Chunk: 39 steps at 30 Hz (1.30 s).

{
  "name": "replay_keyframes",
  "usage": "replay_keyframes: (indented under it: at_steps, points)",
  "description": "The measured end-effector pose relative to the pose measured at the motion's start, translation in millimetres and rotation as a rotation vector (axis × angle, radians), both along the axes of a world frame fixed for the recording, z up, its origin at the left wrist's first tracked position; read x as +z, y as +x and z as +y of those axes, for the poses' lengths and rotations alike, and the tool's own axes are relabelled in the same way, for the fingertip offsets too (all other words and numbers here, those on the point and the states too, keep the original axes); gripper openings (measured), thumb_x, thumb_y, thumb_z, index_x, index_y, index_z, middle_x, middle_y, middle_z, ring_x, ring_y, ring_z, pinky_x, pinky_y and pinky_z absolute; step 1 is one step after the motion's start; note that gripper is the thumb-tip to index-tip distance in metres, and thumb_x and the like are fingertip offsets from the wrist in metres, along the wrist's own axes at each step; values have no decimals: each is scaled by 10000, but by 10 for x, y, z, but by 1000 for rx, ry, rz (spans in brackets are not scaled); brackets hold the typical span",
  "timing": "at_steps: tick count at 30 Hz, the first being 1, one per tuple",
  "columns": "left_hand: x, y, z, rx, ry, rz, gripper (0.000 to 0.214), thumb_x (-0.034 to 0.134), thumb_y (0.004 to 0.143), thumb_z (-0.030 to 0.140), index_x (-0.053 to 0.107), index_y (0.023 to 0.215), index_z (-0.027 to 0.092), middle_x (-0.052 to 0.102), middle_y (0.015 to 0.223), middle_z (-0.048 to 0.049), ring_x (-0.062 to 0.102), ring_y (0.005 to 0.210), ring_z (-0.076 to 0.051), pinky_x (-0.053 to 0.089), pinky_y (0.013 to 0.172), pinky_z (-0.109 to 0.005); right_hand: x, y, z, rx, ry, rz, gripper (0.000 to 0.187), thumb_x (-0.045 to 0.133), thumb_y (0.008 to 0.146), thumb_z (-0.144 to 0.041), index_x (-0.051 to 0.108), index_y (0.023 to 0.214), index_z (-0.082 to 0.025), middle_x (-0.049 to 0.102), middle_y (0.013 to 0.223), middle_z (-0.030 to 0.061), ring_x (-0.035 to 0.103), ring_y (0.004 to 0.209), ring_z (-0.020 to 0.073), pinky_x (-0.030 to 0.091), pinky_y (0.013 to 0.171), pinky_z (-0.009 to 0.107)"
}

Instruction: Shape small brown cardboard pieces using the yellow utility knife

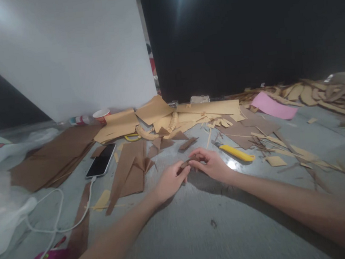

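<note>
My left hand (171, 181) and my right hand (212, 164) meet over the grey floor, and both pinch a small brown cardboard piece (188, 162) between their fingertips. The piece is mostly covered by the fingers. A yellow utility knife (237, 153) lies just to the right of my right hand. Folded brown cardboard pieces (130, 170) lie to the left of my left hand. Another small brown strip (187, 144) rests a little beyond the hands.
A phone (101, 160) lies on the floor at the left with a white cable (59, 222). Tan cardboard sheets (159, 116) are heaped at the back beside a paper cup (100, 115). A pink sheet (272, 106) and thin offcuts (299, 154) lie right.
</note>
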<state>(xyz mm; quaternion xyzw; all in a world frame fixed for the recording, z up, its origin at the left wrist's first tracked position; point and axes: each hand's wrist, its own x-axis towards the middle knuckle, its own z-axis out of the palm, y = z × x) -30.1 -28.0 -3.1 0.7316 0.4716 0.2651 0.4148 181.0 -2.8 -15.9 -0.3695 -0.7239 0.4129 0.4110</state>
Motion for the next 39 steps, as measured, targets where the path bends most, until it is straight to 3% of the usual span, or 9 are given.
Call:
replay_keyframes:
  at_steps: [4, 29, 36, 39]
  points:
    - [-4, -4, 5, 4, -7, 6, 401, 494, 1038, 555, 631, 870, 218, 610, 635, 31, 565, 608, -155, 384, 608, -258, -5, 11, -4, 10, 18, -38, 348, 621, 1016, -567, 640, 1127, -237, 675, 676, -26, 657, 641, 167, 506, 661, 293]
    - [-3, -6, 11, -11, 26, 44, 390, 462, 1067, 501, 583, 837, 211, 595, 619, 46, 560, 589, -138, 384, 634, -249, -26, 24, -1, 33, 47, -27, 248, 577, 1054, -469, 635, 1119, -237, 730, 732, -3, 718, 697, 175, 551, 720, 298]
    - [2, 8, -8, -2, 73, 75, 360, 448, 1070, 449, 529, 804, 220, 586, 630, 45, 547, 587, -133, 364, 614, -243, 27, -12, -10, 17, -86, 21, 333, 667, 968, -523, 635, 1126, -232, 686, 737, -16, 661, 688, 165, 519, 675, 288]
    - [-2, 9, -15, 24, 73, 57, 397, 450, 1066, 491, 474, 771, 226, 593, 633, 36, 549, 581, -137, 362, 592, -240, 24, -24, -3, 16, -146, -57, 343, 739, 897, -541, 665, 953, -210, 692, 791, 6, 610, 703, 152, 471, 630, 265]
